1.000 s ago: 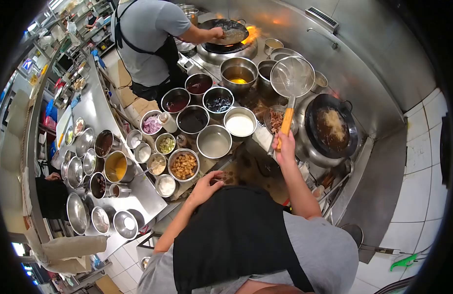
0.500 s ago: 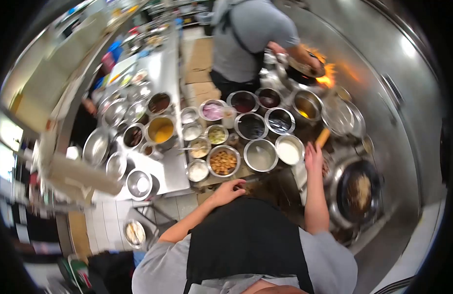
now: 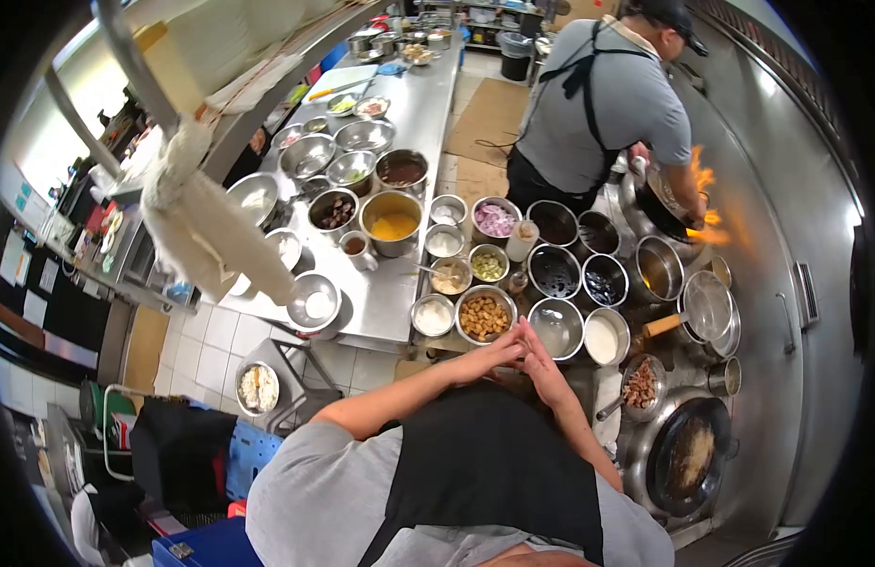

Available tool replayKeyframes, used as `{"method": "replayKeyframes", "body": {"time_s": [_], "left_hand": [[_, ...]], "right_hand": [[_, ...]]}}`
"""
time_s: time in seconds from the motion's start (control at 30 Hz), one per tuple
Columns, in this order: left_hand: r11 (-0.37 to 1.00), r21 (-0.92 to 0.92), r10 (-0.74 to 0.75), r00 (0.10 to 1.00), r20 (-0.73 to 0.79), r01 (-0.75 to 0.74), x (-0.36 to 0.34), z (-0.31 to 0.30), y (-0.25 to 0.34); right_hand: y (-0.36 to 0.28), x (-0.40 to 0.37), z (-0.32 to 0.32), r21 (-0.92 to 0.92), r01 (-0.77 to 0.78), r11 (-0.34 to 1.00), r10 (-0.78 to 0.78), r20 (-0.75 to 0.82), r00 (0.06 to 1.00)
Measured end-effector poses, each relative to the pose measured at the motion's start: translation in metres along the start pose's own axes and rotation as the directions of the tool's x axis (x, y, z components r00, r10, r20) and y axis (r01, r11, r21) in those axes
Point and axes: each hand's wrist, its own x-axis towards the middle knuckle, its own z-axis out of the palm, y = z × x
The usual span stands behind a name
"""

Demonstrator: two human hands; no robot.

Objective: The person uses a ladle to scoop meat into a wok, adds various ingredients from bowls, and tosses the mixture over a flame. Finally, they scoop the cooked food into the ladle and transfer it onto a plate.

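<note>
My left hand (image 3: 494,357) and my right hand (image 3: 543,367) meet in front of my black apron, fingertips touching and fingers stretched, nothing visible between them. Just beyond them stand a pot of browned cubes (image 3: 485,316) and a pot of clear liquid (image 3: 555,329). A pot of white liquid (image 3: 603,337) is right of my right hand. Farther right sit a bowl of chopped meat (image 3: 642,384) and a dark wok (image 3: 683,458) with something brown in it. The wooden handle of a strainer (image 3: 710,304) points towards the white liquid.
At the upper right a co-worker (image 3: 607,104) holds a pan over high flames (image 3: 707,198). A steel counter (image 3: 385,302) on the left carries several bowls and an orange-yellow sauce pot (image 3: 392,223). A bowl of white food (image 3: 258,388) stands low at the left.
My right hand has left the area by the strainer handle and come to my left hand. The view has turned, showing more of the co-worker, whose pan is still over the flames.
</note>
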Motion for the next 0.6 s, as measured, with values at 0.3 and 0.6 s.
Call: {"method": "replayKeyframes", "body": {"time_s": [0.3, 0.6], "left_hand": [[0.978, 0.106, 0.154, 0.962, 0.227, -0.182, 0.021, 0.002, -0.009], [0.846, 0.263, 0.445, 0.886, 0.131, -0.464, 0.020, 0.001, -0.057]], "right_hand": [[0.019, -0.001, 0.011, -0.248, 0.020, 0.969, -0.011, 0.037, 0.999], [0.036, -0.010, 0.058, -0.300, 0.090, 0.950, -0.163, -0.229, 0.960]]}}
